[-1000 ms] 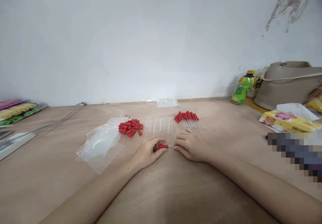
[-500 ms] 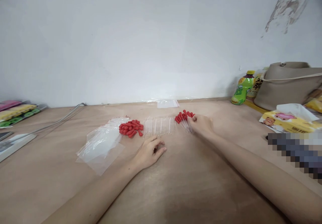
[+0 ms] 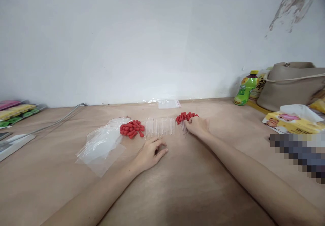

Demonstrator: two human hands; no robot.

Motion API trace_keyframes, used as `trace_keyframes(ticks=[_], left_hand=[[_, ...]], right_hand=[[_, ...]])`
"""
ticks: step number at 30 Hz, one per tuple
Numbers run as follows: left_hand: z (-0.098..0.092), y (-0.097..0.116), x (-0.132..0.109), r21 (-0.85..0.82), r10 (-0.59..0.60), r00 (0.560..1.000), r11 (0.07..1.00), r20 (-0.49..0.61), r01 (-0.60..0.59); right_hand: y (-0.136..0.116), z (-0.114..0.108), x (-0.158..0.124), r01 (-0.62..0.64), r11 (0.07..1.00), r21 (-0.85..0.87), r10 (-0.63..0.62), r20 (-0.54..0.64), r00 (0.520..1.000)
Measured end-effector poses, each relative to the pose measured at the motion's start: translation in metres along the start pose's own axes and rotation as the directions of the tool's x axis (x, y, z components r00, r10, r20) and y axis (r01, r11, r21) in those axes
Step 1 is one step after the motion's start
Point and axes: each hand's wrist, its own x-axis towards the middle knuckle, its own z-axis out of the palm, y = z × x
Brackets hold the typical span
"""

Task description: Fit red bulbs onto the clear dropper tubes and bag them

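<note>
Left hand (image 3: 149, 154): fingers curved, parted; right hand (image 3: 198, 127): fingers at droppers (image 3: 180, 118), grip unclear.

Passable gap between left hand (image 3: 149, 153), right hand (image 3: 197, 126); transparent tubes (image 3: 159, 127) block beyond.

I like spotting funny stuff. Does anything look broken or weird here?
Yes: the wall has a ragged brownish mark, top right, unlike the plain white around it; peeled or smeared, I can't tell. Nothing looks spilled; the red bulbs lie heaped beside the tubes.
</note>
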Motion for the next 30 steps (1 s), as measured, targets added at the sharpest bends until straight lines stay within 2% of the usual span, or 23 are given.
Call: trace_keyframes(ticks=[6, 10, 14, 23, 26, 28, 30], left_hand=[[0.000, 0.000, 0.000, 0.013, -0.009, 1.000, 1.000, -0.001, 0.009], [0.000, 0.000, 0.000, 0.013, -0.008, 1.000, 1.000, 0.005, 0.008], [0.000, 0.000, 0.000, 0.006, -0.009, 1.000, 1.000, 0.002, 0.009], [0.001, 0.001, -0.001, 0.020, -0.010, 1.000, 1.000, -0.002, 0.010], [0.000, -0.002, 0.000, 0.108, 0.012, 0.996, 0.994, -0.092, -0.002], [-0.004, -0.010, 0.000, 0.231, 0.014, 0.981, 0.972, -0.194, 0.032], [-0.012, -0.020, 0.000, 0.398, -0.004, 0.964, 0.911, -0.267, 0.114]], right_hand=[[0.005, 0.000, 0.000, 0.002, 1.000, -0.009, -0.002, -0.053, 0.999], [-0.004, 0.000, -0.013, 0.123, 0.991, 0.051, -0.116, -0.126, 0.985], [-0.019, 0.005, -0.027, 0.260, 0.966, 0.000, -0.259, -0.065, 0.964], [-0.033, 0.000, -0.033, 0.296, 0.944, -0.148, -0.293, 0.041, 0.955], [-0.033, 0.001, -0.035, 0.267, 0.954, -0.139, -0.265, 0.029, 0.964], [-0.030, 0.005, -0.038, 0.260, 0.957, -0.127, -0.268, -0.052, 0.962], [-0.025, 0.009, -0.041, 0.291, 0.952, -0.093, -0.303, -0.160, 0.939]])
